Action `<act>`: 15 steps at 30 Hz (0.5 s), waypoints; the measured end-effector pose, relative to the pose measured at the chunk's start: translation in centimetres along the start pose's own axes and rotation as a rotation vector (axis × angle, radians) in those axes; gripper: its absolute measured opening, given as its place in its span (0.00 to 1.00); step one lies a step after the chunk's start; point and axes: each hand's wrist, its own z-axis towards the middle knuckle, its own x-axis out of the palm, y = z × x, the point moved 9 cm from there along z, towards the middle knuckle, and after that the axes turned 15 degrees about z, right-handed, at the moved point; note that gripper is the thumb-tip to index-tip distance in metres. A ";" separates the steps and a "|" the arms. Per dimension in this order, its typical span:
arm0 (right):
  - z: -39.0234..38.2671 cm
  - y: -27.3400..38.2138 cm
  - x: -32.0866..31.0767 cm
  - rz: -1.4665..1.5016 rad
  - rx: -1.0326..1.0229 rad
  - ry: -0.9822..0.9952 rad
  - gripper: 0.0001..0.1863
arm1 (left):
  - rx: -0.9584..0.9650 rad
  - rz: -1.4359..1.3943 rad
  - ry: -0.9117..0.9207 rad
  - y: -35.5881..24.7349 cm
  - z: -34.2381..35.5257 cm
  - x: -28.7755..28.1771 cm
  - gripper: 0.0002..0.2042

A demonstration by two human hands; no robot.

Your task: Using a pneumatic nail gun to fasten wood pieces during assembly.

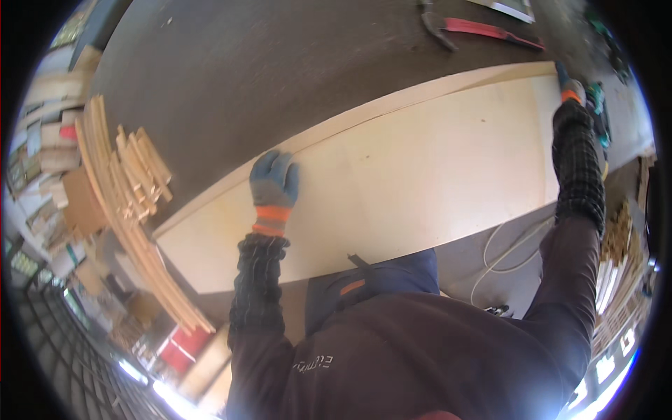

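A long pale wooden board (pixel 420 161) lies across the dark table in front of me, its far edge slanting up to the right. Along that edge runs a narrow pale strip of wood (pixel 392 105), with a thin seam between the two. My left hand (pixel 275 180), in a blue and grey glove with an orange cuff, is closed over the far edge, fingers bent across the strip and thumb on the board. At the board's far right corner, my gloved right hand (pixel 572 89) holds the end; most of its fingers are hidden or small.
A hammer-like tool with a red handle (pixel 490 29) lies beyond the board. Bundled wooden strips (pixel 140 171) and long slats (pixel 133 231) are at the left. Green power tools (pixel 598 105) sit past my right hand. A pale hose (pixel 490 262) loops below the board.
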 end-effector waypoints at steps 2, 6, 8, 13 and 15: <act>0.8 -11.1 -6.6 -0.078 0.179 -0.030 0.26 | 0.019 -0.134 -0.083 -2.1 1.6 1.9 0.12; 2.6 -15.8 -13.8 -0.319 0.318 -0.111 0.28 | -0.019 -0.232 -0.191 -1.4 1.3 2.6 0.11; 1.6 -13.5 -9.9 -0.168 0.522 -0.176 0.34 | -0.021 -0.162 -0.146 -1.0 2.3 1.9 0.10; 0.5 -21.1 -12.2 0.198 0.464 -0.329 0.33 | -0.002 -0.254 -0.133 -0.8 2.8 0.9 0.09; -1.5 -28.9 -25.7 0.267 0.288 -0.461 0.30 | -0.023 -0.378 -0.125 -0.9 2.8 1.7 0.09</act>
